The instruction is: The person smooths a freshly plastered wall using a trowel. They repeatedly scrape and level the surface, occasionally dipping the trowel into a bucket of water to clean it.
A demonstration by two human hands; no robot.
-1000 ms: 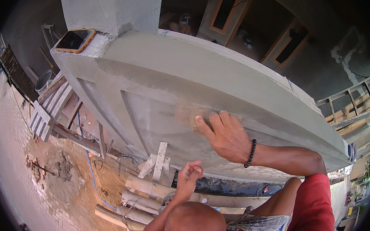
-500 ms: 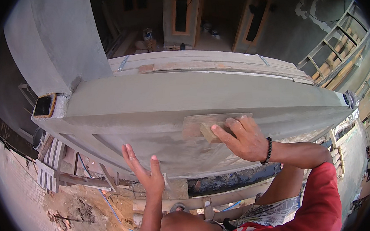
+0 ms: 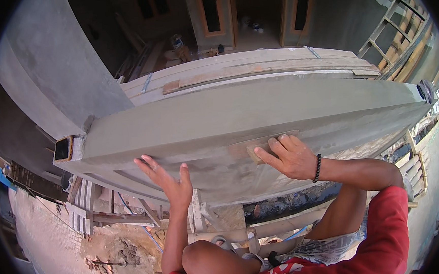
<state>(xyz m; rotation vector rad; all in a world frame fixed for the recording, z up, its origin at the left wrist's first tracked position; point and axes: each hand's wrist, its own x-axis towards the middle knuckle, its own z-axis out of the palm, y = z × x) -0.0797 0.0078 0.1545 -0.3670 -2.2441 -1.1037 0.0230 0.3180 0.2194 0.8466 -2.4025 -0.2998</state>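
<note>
My right hand (image 3: 291,157) is closed round the block-like handle of a plastering float (image 3: 241,147). The float's thin rectangular plate lies against the grey plastered front face (image 3: 217,180) of a low wall, just below its upper edge. My left hand (image 3: 170,181) is open, fingers spread and thumb up, holding nothing. Its fingertips are by the same front face, near the upper edge and left of the float; I cannot tell whether they touch it. The wall's smooth top (image 3: 238,107) runs across the view. My right fingers hide part of the float.
A phone (image 3: 63,149) stands at the wall's left end beside a grey column (image 3: 66,61). Long boards (image 3: 255,68) lie behind the wall. A ladder-like frame (image 3: 385,28) leans at the far right. Bamboo poles (image 3: 282,227) and a dark ditch (image 3: 285,203) lie below.
The view has tilted, so the wall now slopes up to the right. My left hand has moved up toward the wall's upper edge. My right hand still grips the float at about the same spot.
</note>
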